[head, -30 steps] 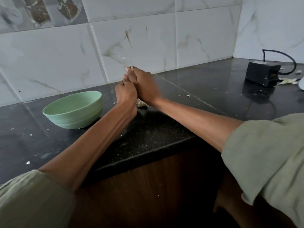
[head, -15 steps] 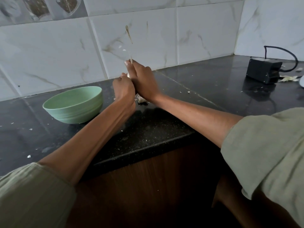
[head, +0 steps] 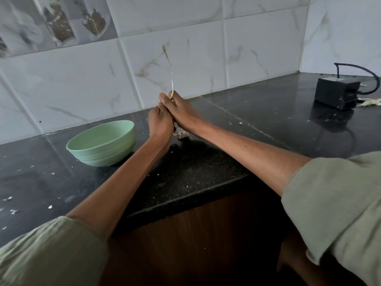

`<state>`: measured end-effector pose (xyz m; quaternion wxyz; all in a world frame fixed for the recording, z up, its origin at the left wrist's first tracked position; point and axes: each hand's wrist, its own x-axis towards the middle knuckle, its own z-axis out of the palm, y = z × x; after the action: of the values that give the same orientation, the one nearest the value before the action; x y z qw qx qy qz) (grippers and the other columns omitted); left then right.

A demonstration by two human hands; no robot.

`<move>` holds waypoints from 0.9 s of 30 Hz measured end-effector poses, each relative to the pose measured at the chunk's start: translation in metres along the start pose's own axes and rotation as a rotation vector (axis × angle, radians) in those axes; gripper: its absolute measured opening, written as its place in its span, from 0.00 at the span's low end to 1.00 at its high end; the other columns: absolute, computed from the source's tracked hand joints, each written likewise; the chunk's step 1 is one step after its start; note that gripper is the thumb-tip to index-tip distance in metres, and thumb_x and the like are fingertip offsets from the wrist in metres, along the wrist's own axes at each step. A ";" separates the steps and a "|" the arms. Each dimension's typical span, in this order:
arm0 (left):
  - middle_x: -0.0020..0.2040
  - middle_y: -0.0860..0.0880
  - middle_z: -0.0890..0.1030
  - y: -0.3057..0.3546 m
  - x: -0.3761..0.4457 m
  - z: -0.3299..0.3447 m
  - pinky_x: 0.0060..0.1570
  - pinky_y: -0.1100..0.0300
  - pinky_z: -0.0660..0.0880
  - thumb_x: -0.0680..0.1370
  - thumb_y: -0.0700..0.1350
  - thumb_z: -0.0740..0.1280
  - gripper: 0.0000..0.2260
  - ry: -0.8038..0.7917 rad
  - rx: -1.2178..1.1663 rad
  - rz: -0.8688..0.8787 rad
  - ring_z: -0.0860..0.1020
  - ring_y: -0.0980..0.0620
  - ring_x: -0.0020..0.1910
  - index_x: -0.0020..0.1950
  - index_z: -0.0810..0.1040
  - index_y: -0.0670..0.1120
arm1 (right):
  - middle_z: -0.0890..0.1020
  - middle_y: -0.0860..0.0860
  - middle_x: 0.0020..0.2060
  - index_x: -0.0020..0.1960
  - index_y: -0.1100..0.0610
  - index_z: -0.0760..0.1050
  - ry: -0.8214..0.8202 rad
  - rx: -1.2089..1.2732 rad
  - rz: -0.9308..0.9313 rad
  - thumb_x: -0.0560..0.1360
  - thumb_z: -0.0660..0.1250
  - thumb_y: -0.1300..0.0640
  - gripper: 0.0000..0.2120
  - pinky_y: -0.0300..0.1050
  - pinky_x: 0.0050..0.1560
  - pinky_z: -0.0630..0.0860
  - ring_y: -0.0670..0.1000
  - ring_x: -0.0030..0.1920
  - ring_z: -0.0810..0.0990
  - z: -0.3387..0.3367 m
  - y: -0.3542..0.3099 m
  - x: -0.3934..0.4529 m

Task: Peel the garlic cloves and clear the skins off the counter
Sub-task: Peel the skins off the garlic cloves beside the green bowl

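Right hand (head: 181, 114): thumb and fingers pinched a pale garlic stalk (head: 172, 87), upright. Left hand (head: 160, 124): curled, touching it; contents hidden. Skins (head: 183, 133) lay on tabletop (head: 257, 120) beneath. Green bowl (head: 102, 143) at 9 o'clock.

Glossy stone, matt plastic, soft cloth, dry papery skin.
Black counter (head: 257, 129) is looking like polished speckled stone, w/ light reflecting off it; wall tiles (head: 185, 58) are showing glossy white marble-look glaze, grey veins, one brown streak. Green bowl (head: 101, 143) is reading as smooth matt plastic w/ faint ridges round the side. Cabinet front (head: 195, 244) is showing dark wood grain, satin finish. Sleeves (head: 334, 203) are looking like soft, creased sage cloth. Black box (head: 336, 93) is looking like matt plastic, cable approx. rubbery. Garlic skin strip (head: 171, 85) and scraps (head: 182, 133) are looking thin, dry, papery.
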<state>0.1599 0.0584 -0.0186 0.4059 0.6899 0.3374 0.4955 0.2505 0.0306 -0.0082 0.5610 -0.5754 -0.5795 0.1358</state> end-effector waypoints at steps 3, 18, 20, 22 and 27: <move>0.37 0.45 0.80 0.000 0.002 0.002 0.34 0.54 0.73 0.90 0.50 0.51 0.23 0.031 -0.062 -0.052 0.76 0.52 0.32 0.49 0.80 0.42 | 0.80 0.48 0.42 0.51 0.57 0.71 0.017 -0.003 0.009 0.88 0.55 0.49 0.15 0.40 0.43 0.71 0.44 0.44 0.79 0.003 0.001 0.002; 0.43 0.46 0.81 -0.004 0.008 -0.013 0.32 0.56 0.73 0.87 0.45 0.55 0.14 -0.083 0.118 0.047 0.76 0.52 0.33 0.65 0.77 0.43 | 0.82 0.52 0.47 0.59 0.59 0.76 0.003 0.003 0.061 0.89 0.51 0.46 0.21 0.46 0.53 0.73 0.47 0.48 0.81 -0.013 0.000 0.002; 0.36 0.49 0.75 -0.006 0.005 -0.012 0.27 0.61 0.66 0.85 0.38 0.55 0.11 -0.157 0.225 0.047 0.69 0.54 0.30 0.56 0.77 0.43 | 0.80 0.56 0.39 0.53 0.58 0.78 0.001 0.007 0.077 0.89 0.51 0.45 0.22 0.45 0.42 0.70 0.47 0.35 0.76 -0.020 0.003 0.003; 0.34 0.49 0.74 -0.006 0.003 -0.012 0.23 0.65 0.65 0.81 0.33 0.56 0.12 -0.208 0.294 0.046 0.69 0.53 0.30 0.53 0.78 0.43 | 0.81 0.57 0.35 0.50 0.62 0.79 -0.004 0.044 0.088 0.88 0.53 0.48 0.23 0.44 0.37 0.68 0.50 0.32 0.73 -0.026 0.006 0.002; 0.41 0.45 0.83 -0.002 -0.001 -0.015 0.29 0.62 0.71 0.84 0.39 0.55 0.16 -0.213 0.279 0.037 0.76 0.50 0.34 0.55 0.82 0.39 | 0.68 0.46 0.32 0.42 0.55 0.66 0.017 -0.033 0.088 0.86 0.62 0.49 0.16 0.47 0.41 0.72 0.44 0.31 0.67 -0.028 0.013 0.002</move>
<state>0.1453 0.0617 -0.0182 0.3306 0.7941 0.3452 0.3755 0.2804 0.0224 -0.0086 0.5498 -0.6105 -0.5511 0.1459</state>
